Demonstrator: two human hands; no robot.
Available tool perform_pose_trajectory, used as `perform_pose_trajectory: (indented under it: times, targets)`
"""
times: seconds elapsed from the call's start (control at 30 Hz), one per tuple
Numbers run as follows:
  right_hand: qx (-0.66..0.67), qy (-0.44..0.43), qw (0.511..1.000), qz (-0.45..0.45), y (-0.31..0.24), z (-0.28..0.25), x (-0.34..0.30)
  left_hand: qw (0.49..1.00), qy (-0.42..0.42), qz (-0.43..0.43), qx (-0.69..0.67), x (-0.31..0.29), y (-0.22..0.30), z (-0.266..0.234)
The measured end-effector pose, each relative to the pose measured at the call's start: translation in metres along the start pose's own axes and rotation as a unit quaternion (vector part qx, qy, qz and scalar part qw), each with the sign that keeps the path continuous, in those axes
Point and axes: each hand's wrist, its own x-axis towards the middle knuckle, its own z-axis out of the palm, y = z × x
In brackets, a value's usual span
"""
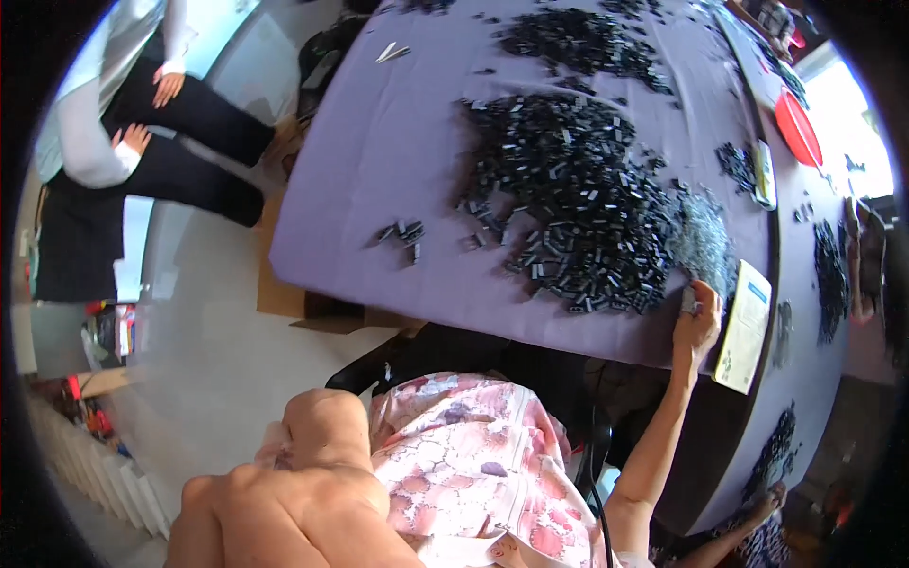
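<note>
My right hand (699, 322) reaches to the near right part of the purple-covered table (369, 180), its fingers bent together around a small pale piece that I cannot make out. Just beyond its fingertips lies a heap of small clear pieces (703, 237). Beside that heap spreads a large pile of small black rectangular pieces (578, 208). A few black pieces (402, 233) lie apart to the left. Very near the camera, at the lower left, is my left hand (294, 502), knuckles up. Its fingertips are hidden, and whatever it touches does not show.
A paper booklet (744, 327) lies right of my right hand. Farther off are another black pile (578, 43), tweezers-like tools (390, 53) and a red basket (798, 128). A person (142, 123) sits at the left; another person's arm (757, 511) shows lower right. A cardboard box (312, 308) stands under the table.
</note>
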Motion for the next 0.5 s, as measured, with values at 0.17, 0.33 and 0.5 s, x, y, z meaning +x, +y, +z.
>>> perform_pose_trajectory:
  times: [0.17,0.33,0.5]
  targets:
    - [0.037,0.044,0.998,-0.024,0.014,0.0,-0.006,0.99,-0.028,-0.141,0.013,0.001,-0.018,0.005]
    - [0.097,0.03,0.995,0.018,-0.006,-0.009,-0.004,0.994,0.094,0.046,-0.009,-0.001,-0.079,-0.002]
    - [0.055,0.01,0.998,-0.004,0.002,-0.008,-0.002,0.938,-0.058,-0.151,0.307,-0.017,-0.153,-0.04]
